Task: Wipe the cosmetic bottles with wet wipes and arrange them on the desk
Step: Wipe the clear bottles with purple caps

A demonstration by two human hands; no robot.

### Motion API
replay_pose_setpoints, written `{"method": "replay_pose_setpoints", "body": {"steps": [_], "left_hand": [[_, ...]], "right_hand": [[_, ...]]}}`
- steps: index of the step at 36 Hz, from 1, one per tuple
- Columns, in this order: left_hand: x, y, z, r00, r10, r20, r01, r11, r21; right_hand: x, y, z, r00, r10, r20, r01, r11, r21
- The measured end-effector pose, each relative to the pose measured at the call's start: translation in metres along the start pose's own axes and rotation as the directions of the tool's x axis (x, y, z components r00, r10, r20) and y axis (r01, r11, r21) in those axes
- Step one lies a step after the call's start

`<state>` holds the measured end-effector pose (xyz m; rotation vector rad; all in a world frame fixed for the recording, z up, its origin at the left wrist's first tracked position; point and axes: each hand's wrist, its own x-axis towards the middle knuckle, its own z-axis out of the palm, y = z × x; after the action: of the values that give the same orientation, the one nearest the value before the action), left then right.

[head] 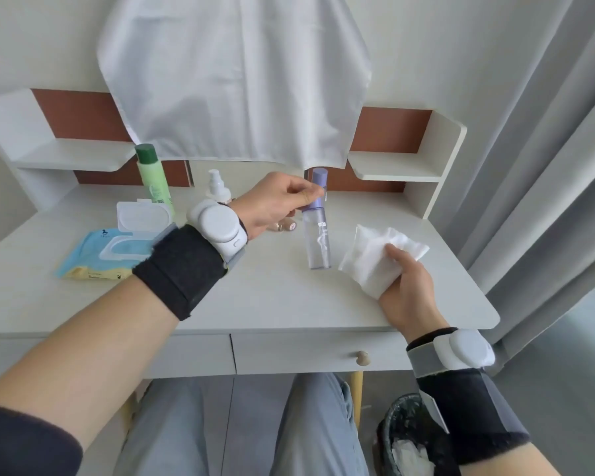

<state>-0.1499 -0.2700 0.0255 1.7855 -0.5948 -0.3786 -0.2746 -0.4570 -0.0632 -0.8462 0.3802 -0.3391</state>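
Near the middle of the desk (272,304) a clear bottle with a purple cap (318,235) stands upright, though I cannot tell whether its base rests on the top or hangs just over it. The left hand (279,204) pinches the purple cap between thumb and fingertips. Just right of the bottle, toward the desk's right edge, the right hand (409,290) has its fingers curled round a crumpled white wet wipe (364,266), which is clear of the bottle. Toward the back edge stand a green bottle (153,182) and a small white spray bottle (217,185). By the left edge lies a blue wet-wipe pack (93,255), its lid flipped open. A bin (402,424) sits below the front right corner.
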Motion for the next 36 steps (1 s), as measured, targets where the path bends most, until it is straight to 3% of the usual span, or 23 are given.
{"method": "replay_pose_setpoints", "body": {"steps": [4,14,22,32,36], "left_hand": [[-0.015,-0.002,-0.009,0.998,0.020,0.065,-0.019,1.000,-0.007],[-0.033,-0.029,-0.024,0.995,0.003,0.098,0.021,0.969,-0.245],[-0.026,-0.053,-0.019,0.998,-0.062,-0.024,0.054,0.970,-0.237],[0.000,-0.071,-0.015,0.995,-0.052,-0.089,0.014,0.922,-0.388],[0.010,-0.080,-0.018,0.987,-0.047,-0.151,-0.024,0.901,-0.433]], "right_hand": [[-0.003,0.007,0.010,1.000,0.008,0.021,-0.008,1.000,0.026],[-0.025,0.028,0.059,0.988,-0.023,0.153,0.007,0.995,0.099],[-0.022,0.043,0.089,0.985,-0.032,0.167,0.021,0.998,0.066],[0.019,0.030,0.097,0.992,-0.090,0.084,0.111,0.947,-0.302],[0.035,0.033,0.099,0.990,-0.108,0.091,0.129,0.954,-0.272]]}}
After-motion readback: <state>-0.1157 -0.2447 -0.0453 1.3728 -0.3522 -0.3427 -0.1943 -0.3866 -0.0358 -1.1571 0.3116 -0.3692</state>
